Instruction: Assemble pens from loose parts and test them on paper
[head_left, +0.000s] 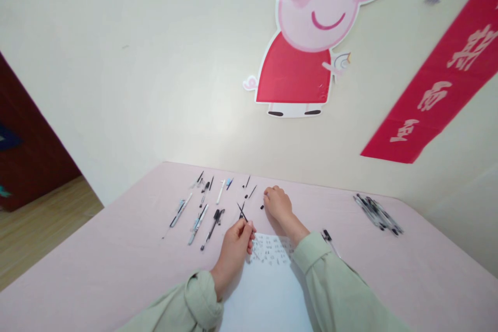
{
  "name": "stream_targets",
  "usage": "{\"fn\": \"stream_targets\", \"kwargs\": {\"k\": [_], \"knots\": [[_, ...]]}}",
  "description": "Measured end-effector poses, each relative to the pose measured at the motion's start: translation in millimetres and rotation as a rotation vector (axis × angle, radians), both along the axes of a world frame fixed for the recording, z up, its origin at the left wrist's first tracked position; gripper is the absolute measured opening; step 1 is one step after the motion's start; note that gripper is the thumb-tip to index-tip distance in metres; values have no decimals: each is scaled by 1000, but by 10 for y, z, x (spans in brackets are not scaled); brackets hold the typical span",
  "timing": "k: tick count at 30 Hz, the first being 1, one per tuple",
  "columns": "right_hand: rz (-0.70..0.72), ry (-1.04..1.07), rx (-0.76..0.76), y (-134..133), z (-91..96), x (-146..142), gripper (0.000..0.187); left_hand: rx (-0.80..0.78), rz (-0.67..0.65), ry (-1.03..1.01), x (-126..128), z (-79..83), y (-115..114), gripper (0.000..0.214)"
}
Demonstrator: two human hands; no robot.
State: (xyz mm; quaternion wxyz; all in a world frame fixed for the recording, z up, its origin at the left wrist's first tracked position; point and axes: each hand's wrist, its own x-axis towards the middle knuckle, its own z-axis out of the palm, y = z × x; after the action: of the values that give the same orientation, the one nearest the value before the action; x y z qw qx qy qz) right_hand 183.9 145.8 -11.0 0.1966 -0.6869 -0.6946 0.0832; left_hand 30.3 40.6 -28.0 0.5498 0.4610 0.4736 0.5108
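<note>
My left hand (235, 241) is closed in a pinch around a thin dark pen refill (242, 212), whose end points up and left over the table. Beneath its tip lie other small dark pen parts, partly overlapped. Just below the fingers is a white sheet of paper (268, 290) with rows of handwriting near its top. Further back, my right hand (278, 202) rests low at the tabletop with its fingers curled; whatever they hold, if anything, is hidden. A small black pen cap (262, 207) lies just left of that hand.
Pens and taken-apart pen parts (212, 228) lie in loose rows to the left on the pink tabletop (128, 249). A bundle of pens (378, 213) is at the right. One black-capped pen (327, 236) lies by my right forearm. The wall (175, 88) rises behind the table.
</note>
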Motion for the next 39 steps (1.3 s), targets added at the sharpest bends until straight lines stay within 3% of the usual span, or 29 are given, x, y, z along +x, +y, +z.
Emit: {"fn": "stream_targets", "kwargs": {"k": [6, 12, 19, 21, 24, 30, 35, 39], "knots": [[-155, 28, 22, 106, -31, 293, 20, -10, -16, -9, 10, -13, -8, 35], [-207, 247, 65, 40, 37, 489, 24, -3, -30, -8, 4, 13, -21, 36], [63, 528, 0, -618, 30, 212, 5, 92, -100, 15, -3, 138, -67, 38], [211, 681, -47, -839, 11, 123, 5, 102, -157, 11, 2, 164, -76, 41], [269, 796, -105, -1074, 3, 31, 8, 80, -211, 6, 8, 165, -75, 45], [257, 672, -42, -1266, 36, -53, 17, 43, -113, -13, -16, 109, -53, 47], [256, 522, 6, -1340, 35, -78, 12, 54, -75, -9, -34, 111, -62, 46], [214, 587, -22, -1334, 57, -30, 18, 68, -55, 10, -40, 159, -76, 43]]}}
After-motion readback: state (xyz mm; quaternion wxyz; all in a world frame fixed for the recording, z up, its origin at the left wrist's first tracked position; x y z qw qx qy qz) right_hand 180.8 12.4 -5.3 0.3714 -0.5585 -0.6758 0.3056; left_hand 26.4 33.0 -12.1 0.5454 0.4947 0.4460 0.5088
